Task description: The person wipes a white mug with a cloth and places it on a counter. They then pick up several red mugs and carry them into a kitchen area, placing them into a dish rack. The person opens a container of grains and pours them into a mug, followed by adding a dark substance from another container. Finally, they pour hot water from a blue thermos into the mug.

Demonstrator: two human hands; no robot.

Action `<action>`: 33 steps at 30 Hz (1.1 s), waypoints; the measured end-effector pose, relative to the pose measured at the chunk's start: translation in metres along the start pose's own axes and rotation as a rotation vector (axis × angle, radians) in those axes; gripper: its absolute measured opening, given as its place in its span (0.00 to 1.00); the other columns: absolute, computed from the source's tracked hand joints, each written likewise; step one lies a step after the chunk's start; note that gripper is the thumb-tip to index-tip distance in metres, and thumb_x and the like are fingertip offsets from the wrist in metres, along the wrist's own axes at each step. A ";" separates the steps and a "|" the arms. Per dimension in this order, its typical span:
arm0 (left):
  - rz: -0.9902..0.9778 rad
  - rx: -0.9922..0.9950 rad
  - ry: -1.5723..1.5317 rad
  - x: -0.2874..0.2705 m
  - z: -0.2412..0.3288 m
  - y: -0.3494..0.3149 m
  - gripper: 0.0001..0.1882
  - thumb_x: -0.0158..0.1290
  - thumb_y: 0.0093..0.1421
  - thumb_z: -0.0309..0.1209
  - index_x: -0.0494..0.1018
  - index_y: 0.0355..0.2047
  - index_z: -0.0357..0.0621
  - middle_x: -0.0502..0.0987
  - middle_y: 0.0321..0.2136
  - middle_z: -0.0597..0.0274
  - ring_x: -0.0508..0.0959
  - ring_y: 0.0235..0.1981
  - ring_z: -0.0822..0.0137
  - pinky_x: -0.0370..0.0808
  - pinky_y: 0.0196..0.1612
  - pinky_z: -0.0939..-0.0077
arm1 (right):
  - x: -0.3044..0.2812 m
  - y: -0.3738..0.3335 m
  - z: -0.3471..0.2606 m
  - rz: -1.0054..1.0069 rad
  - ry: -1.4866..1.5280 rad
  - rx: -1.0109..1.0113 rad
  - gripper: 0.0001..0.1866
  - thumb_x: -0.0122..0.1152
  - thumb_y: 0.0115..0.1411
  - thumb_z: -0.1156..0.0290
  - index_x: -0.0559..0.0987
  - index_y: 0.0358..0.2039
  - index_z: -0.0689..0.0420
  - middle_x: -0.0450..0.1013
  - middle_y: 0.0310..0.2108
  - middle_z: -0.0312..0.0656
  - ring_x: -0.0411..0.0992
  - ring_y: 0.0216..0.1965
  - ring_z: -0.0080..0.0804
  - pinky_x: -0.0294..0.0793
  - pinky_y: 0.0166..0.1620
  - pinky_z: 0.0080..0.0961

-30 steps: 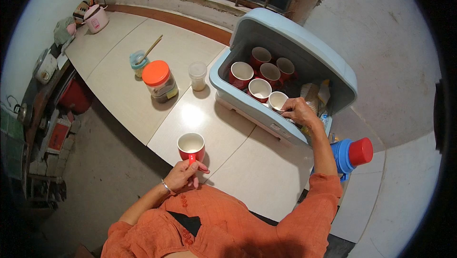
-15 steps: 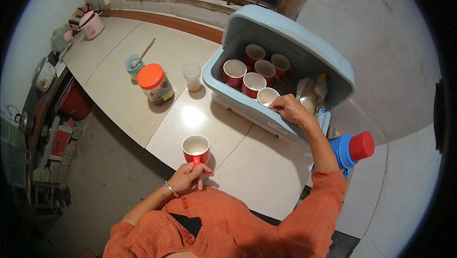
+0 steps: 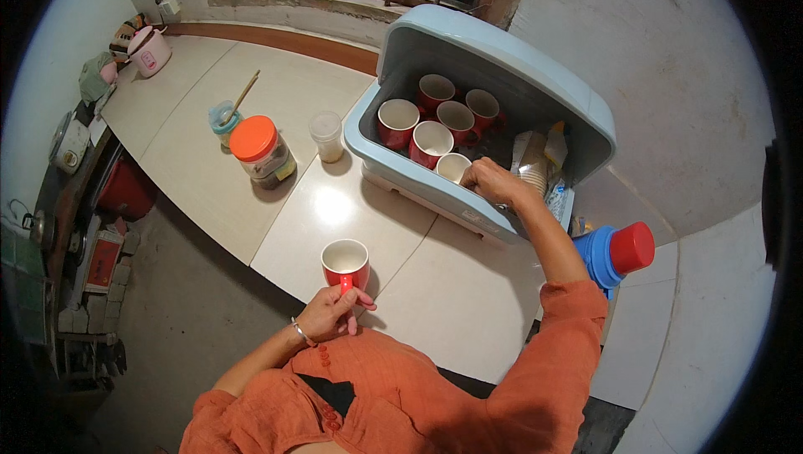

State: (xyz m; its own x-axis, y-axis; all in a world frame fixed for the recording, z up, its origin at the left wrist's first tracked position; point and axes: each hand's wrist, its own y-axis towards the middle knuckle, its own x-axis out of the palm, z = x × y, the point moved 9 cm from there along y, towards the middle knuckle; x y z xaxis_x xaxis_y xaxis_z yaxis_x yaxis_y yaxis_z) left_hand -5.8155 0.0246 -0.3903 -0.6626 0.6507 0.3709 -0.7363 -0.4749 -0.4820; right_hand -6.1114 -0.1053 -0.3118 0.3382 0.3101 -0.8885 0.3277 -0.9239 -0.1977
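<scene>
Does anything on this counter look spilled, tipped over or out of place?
Nothing stands out. The red cup by the left hand stands upright, the cups in the blue box sit upright, and the orange-lidded jar is closed.

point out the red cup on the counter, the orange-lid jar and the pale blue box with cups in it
red cup (image 3: 345, 258): head view, on its white inside
orange-lid jar (image 3: 253, 138): head view, on the middle of its orange lid
pale blue box (image 3: 493, 48): head view, on its raised lid

Left hand (image 3: 333, 312) grips the handle of a red mug (image 3: 345, 263) standing on the white counter (image 3: 209, 144). Right hand (image 3: 489, 182) grasps a small cup (image 3: 452, 167) inside the open blue cabinet (image 3: 502, 61), beside four red mugs (image 3: 431, 143).
</scene>
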 end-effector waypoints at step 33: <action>0.141 0.008 -0.030 -0.029 -0.014 -0.018 0.20 0.37 0.68 0.43 0.69 0.42 0.39 0.77 0.39 0.58 0.75 0.18 0.77 0.65 0.18 0.88 | -0.065 0.107 -0.036 0.453 -0.410 0.224 0.26 0.63 0.48 0.46 0.79 0.33 0.59 0.74 0.35 0.49 0.74 0.35 0.48 0.73 0.37 0.42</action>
State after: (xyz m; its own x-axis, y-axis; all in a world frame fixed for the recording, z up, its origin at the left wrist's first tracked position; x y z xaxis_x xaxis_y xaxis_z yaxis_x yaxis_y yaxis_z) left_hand -5.7808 0.0221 -0.4033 -0.7631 0.5595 0.3234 -0.6367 -0.5650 -0.5249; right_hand -6.0663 -0.2163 -0.2599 0.0209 -0.1906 -0.9814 0.0246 -0.9813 0.1911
